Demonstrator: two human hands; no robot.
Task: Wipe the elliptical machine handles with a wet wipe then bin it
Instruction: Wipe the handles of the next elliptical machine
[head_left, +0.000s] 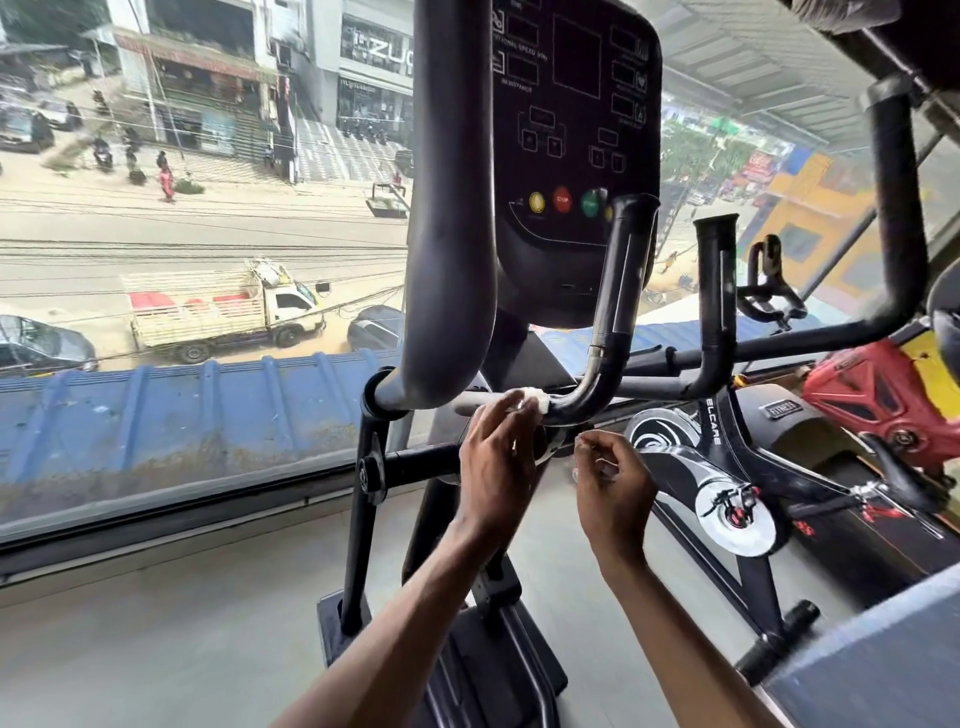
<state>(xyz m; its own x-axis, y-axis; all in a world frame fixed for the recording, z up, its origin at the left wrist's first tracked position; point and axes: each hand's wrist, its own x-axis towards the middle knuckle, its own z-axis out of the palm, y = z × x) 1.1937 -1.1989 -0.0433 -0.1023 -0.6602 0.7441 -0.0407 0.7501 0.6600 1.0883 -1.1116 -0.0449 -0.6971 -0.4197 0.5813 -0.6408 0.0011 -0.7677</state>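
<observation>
Wet wipe (532, 399), a small crumpled white wad, sat pinched under the curled fingertips of the left hand (496, 462), pressed against the smooth grey crossbar (475, 402). That bar ran left to right, then bent upward just right of the wipe into the upright black handle (618, 291). The right hand (613, 480) hovered just below the bend, apart from it, fingers loosely curled; whether they pinched anything could not be told.

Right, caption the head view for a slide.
Left hand holds a wipe on the elliptical handlebar; right hand hovers nearby.
</observation>
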